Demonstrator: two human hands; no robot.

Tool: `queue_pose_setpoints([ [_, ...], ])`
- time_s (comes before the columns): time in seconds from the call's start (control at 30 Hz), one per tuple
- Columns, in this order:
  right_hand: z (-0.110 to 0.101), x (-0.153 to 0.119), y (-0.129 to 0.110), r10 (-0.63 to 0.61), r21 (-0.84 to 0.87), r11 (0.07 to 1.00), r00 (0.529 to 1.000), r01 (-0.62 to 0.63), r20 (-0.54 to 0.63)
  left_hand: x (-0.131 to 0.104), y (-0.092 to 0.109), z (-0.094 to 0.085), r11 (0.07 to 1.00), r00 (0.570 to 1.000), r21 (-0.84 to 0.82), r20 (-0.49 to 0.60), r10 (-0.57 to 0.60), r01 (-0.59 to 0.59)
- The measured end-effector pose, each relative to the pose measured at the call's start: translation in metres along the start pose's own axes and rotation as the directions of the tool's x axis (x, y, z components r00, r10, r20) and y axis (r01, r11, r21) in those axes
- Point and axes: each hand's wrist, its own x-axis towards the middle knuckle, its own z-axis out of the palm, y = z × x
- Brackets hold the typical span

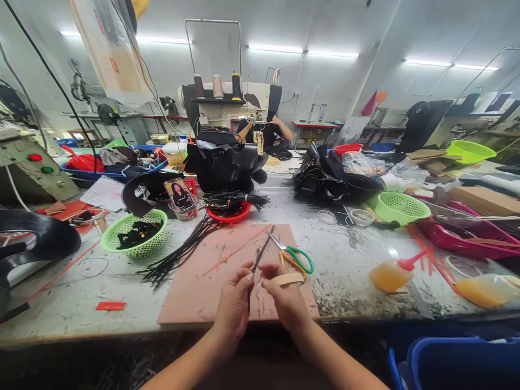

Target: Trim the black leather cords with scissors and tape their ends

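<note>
My left hand (235,298) is closed, pinching a thin black strap (262,252) between thumb and fingers. The strap slants up and away over a pink cutting board (190,292), with its lower end hanging below the fingers. Close beside it, my right hand (284,298) is closed with its thumb near the strap. A beige strip (289,279) runs out of this hand, curving over the fingers to the right. Whether the right fingers also touch the strap is unclear. Scissors (298,259) with green and yellow handles lie on the board just beyond my right hand.
Black straps (181,249) trail beside a red bowl (229,213). A green basket (136,233) of black pieces stands left. Black leather parts (227,165) are piled behind. Right are a glue bottle (392,275) and another green basket (402,208). A co-worker's arms (280,129) show behind a sewing machine.
</note>
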Motion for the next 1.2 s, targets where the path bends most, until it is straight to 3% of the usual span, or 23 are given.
queue_pose_setpoints([
  [0.23, 0.005, 0.003, 0.0, 0.05, 0.02, 0.999, 0.995, -0.048, -0.089, -0.001, -0.001, -0.003, 1.0, 0.999, 0.021, 0.038, -0.005, 0.004],
  [0.8, 0.006, 0.005, -0.001, 0.079, 0.084, 0.994, 0.995, -0.073, -0.068, -0.004, 0.002, -0.001, 0.997, 0.999, 0.079, 0.04, 0.006, -0.009],
  [1.2, 0.001, 0.005, -0.004, 0.113, 0.032, 0.993, 0.99, -0.111, -0.081, 0.001, 0.006, -0.011, 0.937, 0.966, 0.299, 0.235, 0.11, -0.18],
])
